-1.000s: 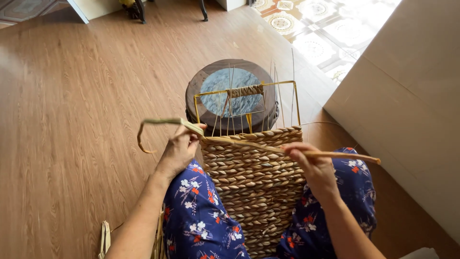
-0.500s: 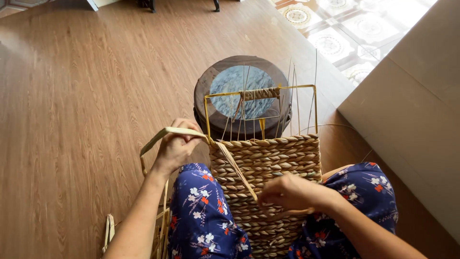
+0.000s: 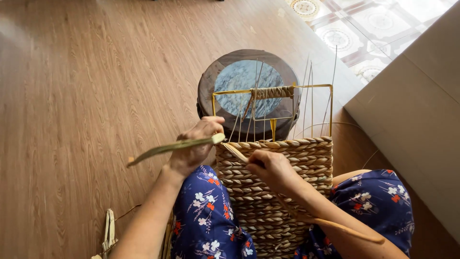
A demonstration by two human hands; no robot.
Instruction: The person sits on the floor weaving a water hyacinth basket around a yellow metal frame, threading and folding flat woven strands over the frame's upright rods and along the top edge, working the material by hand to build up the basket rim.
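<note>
Woven straw forms the basket (image 3: 275,192), which stands between the person's knees, right under both hands. Left hand (image 3: 194,146) sits at the basket's left top corner, closed around a flat green-tan strand (image 3: 172,147) that juts out leftward. Right hand (image 3: 270,168) presses on the weave just below the rim, fingers curled over another strand (image 3: 235,151). Beyond the hands, a yellow frame (image 3: 273,91) rises above the rim, before a round stool (image 3: 249,88).
</note>
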